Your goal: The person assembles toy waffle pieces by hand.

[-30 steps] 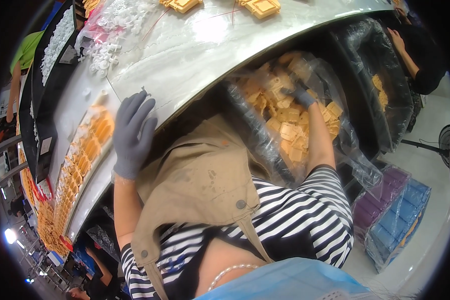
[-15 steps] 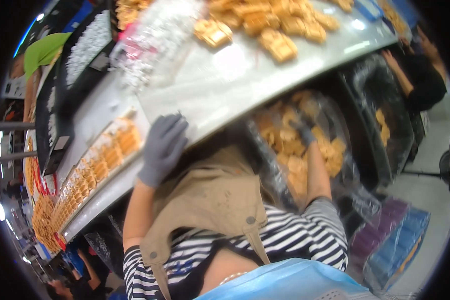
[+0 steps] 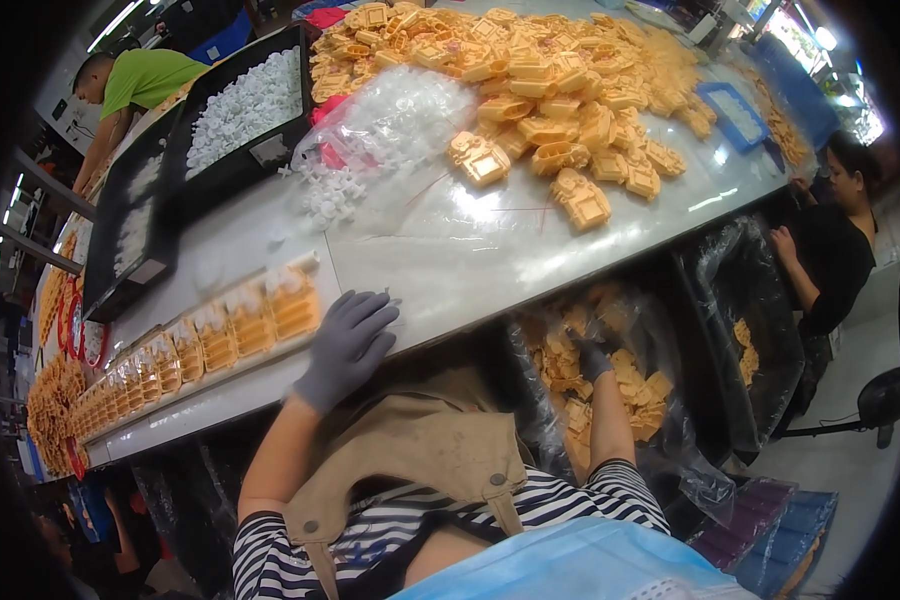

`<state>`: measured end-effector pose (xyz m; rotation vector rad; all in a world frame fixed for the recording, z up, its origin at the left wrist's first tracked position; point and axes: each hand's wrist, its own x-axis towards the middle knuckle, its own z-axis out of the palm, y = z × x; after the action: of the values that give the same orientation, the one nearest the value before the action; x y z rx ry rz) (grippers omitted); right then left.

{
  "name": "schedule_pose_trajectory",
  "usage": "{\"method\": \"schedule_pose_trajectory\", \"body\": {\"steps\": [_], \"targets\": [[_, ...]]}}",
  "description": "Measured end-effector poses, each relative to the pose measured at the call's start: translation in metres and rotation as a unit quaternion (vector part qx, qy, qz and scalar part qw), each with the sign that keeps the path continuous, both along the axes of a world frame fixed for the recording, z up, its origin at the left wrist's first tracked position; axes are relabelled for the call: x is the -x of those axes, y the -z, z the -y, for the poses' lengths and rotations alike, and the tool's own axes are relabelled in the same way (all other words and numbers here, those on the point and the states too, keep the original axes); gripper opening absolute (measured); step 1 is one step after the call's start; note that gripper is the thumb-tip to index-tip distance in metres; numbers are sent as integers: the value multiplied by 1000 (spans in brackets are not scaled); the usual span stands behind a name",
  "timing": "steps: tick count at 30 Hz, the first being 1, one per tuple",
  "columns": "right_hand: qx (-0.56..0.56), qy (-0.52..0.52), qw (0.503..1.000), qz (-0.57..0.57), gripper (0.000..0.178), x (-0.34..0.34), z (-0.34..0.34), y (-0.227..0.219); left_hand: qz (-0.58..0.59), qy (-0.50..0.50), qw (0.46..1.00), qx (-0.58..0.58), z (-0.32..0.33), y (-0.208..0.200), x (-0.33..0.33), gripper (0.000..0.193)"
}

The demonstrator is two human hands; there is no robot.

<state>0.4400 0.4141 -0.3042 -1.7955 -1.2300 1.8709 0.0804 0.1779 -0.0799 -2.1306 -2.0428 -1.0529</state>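
Observation:
My left hand (image 3: 348,348), in a grey glove, rests on the table's near edge with its fingers stretched out and nothing in it. Just left of it runs a row of orange plastic parts (image 3: 220,340) with clear and white pieces on them. My right hand (image 3: 594,361), also gloved, reaches down below the table edge into a clear plastic bag (image 3: 675,375) lining a bin. Flat orange plastic pieces (image 3: 638,395) fill that bag. The fingers of my right hand are partly hidden among them, so what they grip does not show.
A large heap of orange moulded parts (image 3: 560,85) covers the far table (image 3: 425,285). Beside it lie a clear bag of white pieces (image 3: 400,115) and black trays (image 3: 245,105). Another lined bin (image 3: 745,350) stands at the right. Two co-workers are nearby, in green (image 3: 160,78) and black (image 3: 838,255).
The view has tilted up, showing more of the far table. My left hand stays at the table edge; my right hand stays in the bag, slightly lower among the pieces.

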Motion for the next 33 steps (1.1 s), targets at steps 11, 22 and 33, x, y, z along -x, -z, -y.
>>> {"method": "schedule_pose_trajectory", "body": {"steps": [11, 22, 33], "targets": [[25, 22, 995, -96, 46, -40, -37, 103, 25, 10, 999, 19, 3, 3, -6, 28], [-69, -182, 968, -161, 49, -71, -11, 129, 46, 14, 998, 49, 21, 3, -12, 27], [278, 56, 762, -582, 47, -53, 16, 63, -12, 31, 999, 23, 3, -10, -22, 27]]}}
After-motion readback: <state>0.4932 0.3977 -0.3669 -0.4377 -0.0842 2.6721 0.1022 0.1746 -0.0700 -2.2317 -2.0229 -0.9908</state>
